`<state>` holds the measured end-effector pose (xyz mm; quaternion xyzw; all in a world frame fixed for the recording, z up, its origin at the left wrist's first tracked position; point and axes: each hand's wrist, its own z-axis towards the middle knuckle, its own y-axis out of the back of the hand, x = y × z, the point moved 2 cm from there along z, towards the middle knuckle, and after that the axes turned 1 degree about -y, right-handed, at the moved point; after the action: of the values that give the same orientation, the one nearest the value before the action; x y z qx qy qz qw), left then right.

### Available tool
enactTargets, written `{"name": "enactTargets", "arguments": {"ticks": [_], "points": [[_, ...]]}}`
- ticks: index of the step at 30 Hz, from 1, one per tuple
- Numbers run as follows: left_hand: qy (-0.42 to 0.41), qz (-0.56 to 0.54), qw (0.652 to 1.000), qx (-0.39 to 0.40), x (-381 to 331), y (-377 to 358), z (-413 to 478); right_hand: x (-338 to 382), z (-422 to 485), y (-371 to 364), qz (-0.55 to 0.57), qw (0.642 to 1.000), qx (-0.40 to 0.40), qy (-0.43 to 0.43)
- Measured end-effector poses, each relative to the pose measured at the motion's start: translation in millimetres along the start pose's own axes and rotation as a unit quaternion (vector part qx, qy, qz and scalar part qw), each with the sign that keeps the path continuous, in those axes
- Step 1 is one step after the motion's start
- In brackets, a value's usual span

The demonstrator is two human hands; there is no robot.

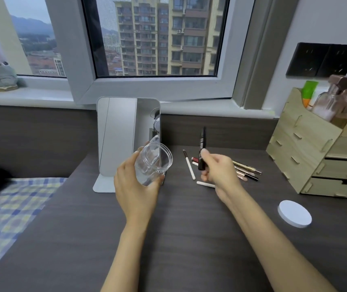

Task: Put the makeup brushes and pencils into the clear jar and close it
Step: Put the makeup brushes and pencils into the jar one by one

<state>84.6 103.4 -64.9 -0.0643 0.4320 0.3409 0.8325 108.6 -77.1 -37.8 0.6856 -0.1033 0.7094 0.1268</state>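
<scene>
Both hands grip — left tilts clear jar, right holds black pencil upright.

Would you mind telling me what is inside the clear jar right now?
The clear jar, tilted in the left hand, looks empty; only glare shows through it. The fingers hide part of its base. The right hand holds a black pencil outside it.

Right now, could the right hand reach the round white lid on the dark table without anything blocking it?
Probably yes. The round white lid lies alone on the dark table, with bare surface between it and the right hand. But that hand already holds a black pen.
</scene>
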Motion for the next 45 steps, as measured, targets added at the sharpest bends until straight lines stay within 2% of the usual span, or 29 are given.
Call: {"name": "enactTargets", "arguments": {"ticks": [2, 3, 5, 7, 9, 11, 12, 18, 22, 24, 28, 32, 33, 34, 35, 36, 38, 39, 41, 45], "points": [[-0.01, -0.005, 1.0, 0.017, -3.6, -1.2, -1.4, 17.8, -20.6, 7.8, 0.195, 0.977, 0.077, -0.024], [-0.019, -0.005, 0.999, 0.028, -5.6, -2.0, -2.5, 26.2, -28.3, 9.0, 0.242, 0.965, 0.096, -0.017], [-0.047, -0.007, 0.998, 0.05, -9.3, -3.6, -5.8, 41.1, -39.1, 8.1, 0.253, 0.961, 0.103, 0.029], [-0.066, -0.014, 0.995, 0.068, -11.9, -4.7, -8.9, 49.1, -46.9, 2.4, 0.154, 0.98, 0.085, 0.091], [-0.072, -0.026, 0.994, 0.079, -13.2, -5.1, -11.1, 49.7, -52.2, -5.9, -0.034, 0.987, 0.062, 0.142], [-0.073, -0.038, 0.993, 0.081, -13.5, -4.3, -12.3, 48.1, -56.5, -12.7, -0.203, 0.96, 0.047, 0.187], [-0.075, -0.044, 0.993, 0.08, -13.7, -3.7, -12.6, 47.2, -59.0, -14.4, -0.247, 0.946, 0.047, 0.203], [-0.048, -0.112, 0.989, 0.083, -17.5, -0.3, -11.4, 46.9, -73.2, -17.9, -0.321, 0.901, 0.056, 0.286], [-0.055, -0.126, 0.987, 0.087, -18.5, -1.5, -13.8, 49.9, -77.6, -14.9, -0.304, 0.901, 0.035, 0.309], [-0.067, -0.117, 0.987, 0.083, -17.8, -1.6, -14.4, 48.5, -78.8, -13.8, -0.324, 0.89, 0.044, 0.319], [-0.068, -0.101, 0.989, 0.083, -17.0, 0.7, -14.7, 44.7, -79.8, -14.4, -0.404, 0.823, 0.06, 0.395], [-0.097, -0.095, 0.988, 0.079, -16.4, 3.2, -11.5, 40.9, -73.4, -17.1, -0.483, 0.739, 0.084, 0.463], [-0.102, -0.095, 0.987, 0.08, -17.5, 3.4, -10.5, 39.7, -72.5, -17.9, -0.483, 0.731, 0.094, 0.474], [-0.099, -0.099, 0.987, 0.083, -17.5, 3.5, -9.3, 39.8, -71.7, -18.2, -0.463, 0.74, 0.106, 0.477], [-0.086, -0.112, 0.986, 0.084, -16.5, 3.8, -7.6, 41.0, -70.2, -17.5, -0.413, 0.772, 0.113, 0.47], [-0.064, -0.12, 0.988, 0.08, -13.4, 4.1, -5.5, 41.4, -65.9, -15.4, -0.332, 0.821, 0.105, 0.453], [-0.018, -0.12, 0.991, 0.053, -3.4, 5.0, -0.8, 36.0, -45.5, -8.6, -0.169, 0.907, 0.021, 0.386], [0.004, -0.116, 0.992, 0.041, 2.7, 4.7, 1.3, 29.1, -30.2, -7.4, -0.138, 0.932, -0.028, 0.335], [0.037, -0.107, 0.993, 0.023, 14.1, 4.4, 4.4, 8.2, 0.9, -14.9, -0.207, 0.949, -0.047, 0.235], [0.048, -0.096, 0.994, 0.013, 18.9, 4.6, 7.2, -28.7, 30.3, -52.3, -0.42, 0.9, 0.044, 0.107]]}}
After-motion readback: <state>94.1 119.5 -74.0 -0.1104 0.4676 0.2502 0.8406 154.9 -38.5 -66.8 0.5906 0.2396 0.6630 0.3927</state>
